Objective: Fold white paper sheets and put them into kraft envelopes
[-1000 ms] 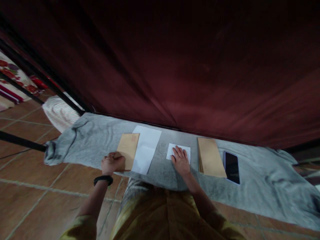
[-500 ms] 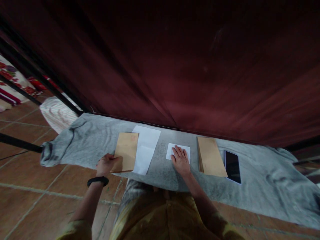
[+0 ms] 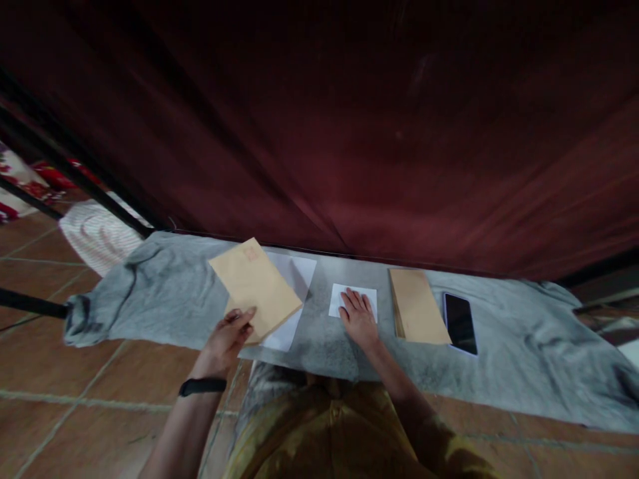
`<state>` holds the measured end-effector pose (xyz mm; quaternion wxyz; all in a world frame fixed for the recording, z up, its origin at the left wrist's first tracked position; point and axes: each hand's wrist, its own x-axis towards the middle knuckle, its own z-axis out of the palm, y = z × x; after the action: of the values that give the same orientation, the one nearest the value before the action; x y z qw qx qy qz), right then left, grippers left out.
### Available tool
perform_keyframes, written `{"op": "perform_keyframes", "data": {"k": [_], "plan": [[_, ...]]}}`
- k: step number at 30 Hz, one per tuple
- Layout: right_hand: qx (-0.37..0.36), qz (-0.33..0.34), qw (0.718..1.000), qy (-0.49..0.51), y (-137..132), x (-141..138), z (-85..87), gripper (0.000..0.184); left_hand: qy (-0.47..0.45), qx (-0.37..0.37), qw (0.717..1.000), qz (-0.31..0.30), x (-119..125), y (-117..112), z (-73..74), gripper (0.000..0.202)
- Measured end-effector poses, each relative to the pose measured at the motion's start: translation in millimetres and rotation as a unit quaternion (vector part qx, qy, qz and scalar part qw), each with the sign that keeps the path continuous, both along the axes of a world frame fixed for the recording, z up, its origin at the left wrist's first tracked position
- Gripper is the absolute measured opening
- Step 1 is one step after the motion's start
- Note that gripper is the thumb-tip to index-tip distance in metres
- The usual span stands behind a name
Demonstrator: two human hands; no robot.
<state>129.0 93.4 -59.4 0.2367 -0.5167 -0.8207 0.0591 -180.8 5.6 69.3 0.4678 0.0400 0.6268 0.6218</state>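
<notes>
My left hand (image 3: 230, 336) grips a brown paper envelope (image 3: 257, 286) by its lower left edge, thumb on top. The envelope is turned at a slant and bears a faint reddish stamp mark near its top corner. Partly beneath it lie white paper sheets (image 3: 299, 276). Fingers spread, my right hand (image 3: 360, 320) rests flat on a small white piece of paper (image 3: 338, 301). To the right of that hand is a stack of brown envelopes (image 3: 420, 306) on the grey cloth.
A grey cloth (image 3: 514, 339) covers the narrow surface before me. A phone with a dark screen (image 3: 460, 324) lies right of the envelope stack. Behind rises a dark red curtain (image 3: 359, 166). Black metal bars (image 3: 34, 303) stand at the left, over a tiled floor (image 3: 54, 426).
My left hand has lifted the envelope and rotated it, moving right so that it covers more of the white sheets. My right hand stays flat on the small white paper.
</notes>
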Motion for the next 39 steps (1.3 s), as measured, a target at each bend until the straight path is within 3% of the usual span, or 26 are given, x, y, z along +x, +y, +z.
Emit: {"op": "perform_keyframes", "data": {"k": [4,7,10,13,15,18,23,26,28,33,39], "plan": [[-0.034,0.008,0.996,0.076,-1.6,2.6,9.9,0.041,-0.048,0.025,0.998,-0.026,58.6,7.9,-27.7,0.041],[-0.093,0.001,0.973,0.212,-7.4,2.3,22.2,0.042,-0.076,0.040,0.996,-0.035,90.9,9.4,-41.4,0.044],[-0.223,-0.045,0.897,0.380,-17.7,-5.6,35.6,0.045,-0.092,0.052,0.993,-0.049,111.3,9.1,-47.5,0.045],[-0.395,-0.034,0.743,0.539,-29.0,-18.5,45.5,0.054,-0.107,0.058,0.990,-0.064,124.2,7.5,-51.1,0.045],[-0.442,-0.033,0.672,0.594,-34.9,-25.6,49.1,0.052,-0.126,0.055,0.988,-0.072,129.8,5.8,-53.7,0.043],[-0.457,-0.050,0.643,0.612,-39.8,-29.7,51.8,0.045,-0.149,0.040,0.985,-0.081,132.9,2.7,-57.3,0.038],[-0.512,-0.020,0.596,0.619,-41.7,-25.5,56.1,0.032,-0.162,0.018,0.983,-0.084,128.3,-0.3,-60.1,0.034],[-0.518,-0.019,0.593,0.616,-43.9,-22.7,56.9,0.032,-0.165,0.010,0.982,-0.089,128.0,-0.9,-61.9,0.032],[-0.513,-0.030,0.608,0.605,-45.8,-21.0,55.8,0.033,-0.162,0.008,0.982,-0.092,130.0,-1.8,-63.7,0.029],[-0.498,-0.021,0.671,0.549,-45.0,-16.8,47.7,0.031,-0.146,0.011,0.983,-0.109,135.3,-7.5,-67.4,0.026],[-0.440,-0.018,0.770,0.462,-35.6,-11.7,30.4,0.015,-0.128,0.016,0.982,-0.140,138.6,-15.6,-71.0,0.024]]}}
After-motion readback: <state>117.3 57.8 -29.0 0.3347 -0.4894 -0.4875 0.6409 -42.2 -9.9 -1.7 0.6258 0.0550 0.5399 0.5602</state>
